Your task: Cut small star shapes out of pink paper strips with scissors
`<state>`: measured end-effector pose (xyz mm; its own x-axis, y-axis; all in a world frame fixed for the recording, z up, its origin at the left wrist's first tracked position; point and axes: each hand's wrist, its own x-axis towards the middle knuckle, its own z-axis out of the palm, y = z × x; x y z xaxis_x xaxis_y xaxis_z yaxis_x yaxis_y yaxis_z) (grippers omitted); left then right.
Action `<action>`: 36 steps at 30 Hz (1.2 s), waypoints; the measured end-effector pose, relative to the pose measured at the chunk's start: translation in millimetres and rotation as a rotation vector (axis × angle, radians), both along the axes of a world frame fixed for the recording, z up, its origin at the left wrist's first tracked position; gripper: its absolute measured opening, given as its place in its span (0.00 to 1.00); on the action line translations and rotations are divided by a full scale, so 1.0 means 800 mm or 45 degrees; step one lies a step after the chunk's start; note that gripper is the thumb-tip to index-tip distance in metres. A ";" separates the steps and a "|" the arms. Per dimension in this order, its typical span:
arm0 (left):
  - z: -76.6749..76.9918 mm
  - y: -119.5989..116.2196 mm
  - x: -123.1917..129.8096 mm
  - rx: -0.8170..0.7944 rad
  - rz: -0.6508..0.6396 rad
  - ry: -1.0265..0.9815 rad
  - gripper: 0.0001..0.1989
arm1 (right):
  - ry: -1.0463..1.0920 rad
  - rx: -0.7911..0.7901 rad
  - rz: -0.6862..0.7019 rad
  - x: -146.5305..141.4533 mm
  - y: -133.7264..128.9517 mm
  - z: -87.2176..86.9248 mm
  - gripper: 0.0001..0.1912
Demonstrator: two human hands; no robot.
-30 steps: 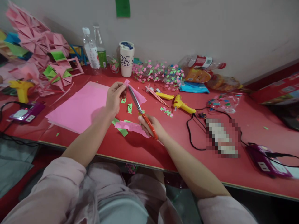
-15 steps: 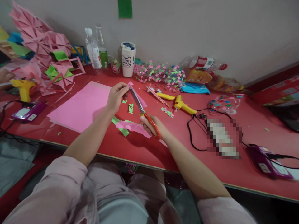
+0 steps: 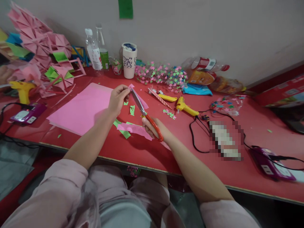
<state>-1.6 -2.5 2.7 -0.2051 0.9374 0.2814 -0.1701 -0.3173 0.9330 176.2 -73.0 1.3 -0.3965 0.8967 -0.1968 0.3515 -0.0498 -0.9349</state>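
Note:
Between the thumb and fingers of my left hand (image 3: pixel 119 99) is pinched a small pink paper piece (image 3: pixel 131 86). My right hand (image 3: pixel 154 128) is wrapped around the red handles of a pair of scissors (image 3: pixel 153 123), whose blades point up and left and meet the pink piece by my left fingertips. Under the blades lies a pink paper strip (image 3: pixel 143 103), partly hidden by them. On the table below are a torn-edged pink strip (image 3: pixel 135 130), green paper (image 3: pixel 124 134) and a cut green scrap (image 3: pixel 132 110). Pink sheets (image 3: pixel 80 107) lie beneath my left forearm.
Small paper stars (image 3: pixel 169 114) lie beside a yellow glue gun (image 3: pixel 187 107) and a yellow cutter (image 3: pixel 167 98). A heap of stars (image 3: pixel 161 76), a white cup (image 3: pixel 129 61) and bottles (image 3: pixel 94 52) line the wall. Pink folded-paper work (image 3: pixel 38 44) and another person's hand (image 3: pixel 4 75) are at left.
The whole view has shifted very slightly. My hands, the scissors and the pink piece keep almost the same positions relative to each other.

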 end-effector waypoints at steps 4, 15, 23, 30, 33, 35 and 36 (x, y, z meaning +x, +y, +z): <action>0.000 0.000 -0.001 -0.004 0.002 0.014 0.08 | 0.024 -0.017 -0.014 0.000 0.001 -0.002 0.23; 0.003 0.003 -0.009 0.038 -0.061 0.034 0.07 | 0.048 -0.028 -0.049 0.000 -0.002 -0.001 0.23; 0.002 0.005 -0.013 0.026 -0.082 0.016 0.07 | 0.035 -0.017 -0.072 -0.002 -0.002 0.001 0.23; 0.002 0.006 -0.013 0.016 -0.084 0.001 0.06 | 0.034 -0.016 -0.060 -0.001 -0.002 0.004 0.24; 0.003 0.005 -0.014 0.004 -0.084 0.002 0.07 | 0.000 0.010 -0.037 0.001 -0.001 0.001 0.24; 0.003 0.005 -0.014 0.003 -0.082 0.005 0.07 | -0.013 0.015 -0.025 0.002 0.000 0.000 0.24; 0.003 0.004 -0.014 0.004 -0.081 0.008 0.07 | -0.018 0.018 -0.024 0.002 0.001 -0.001 0.24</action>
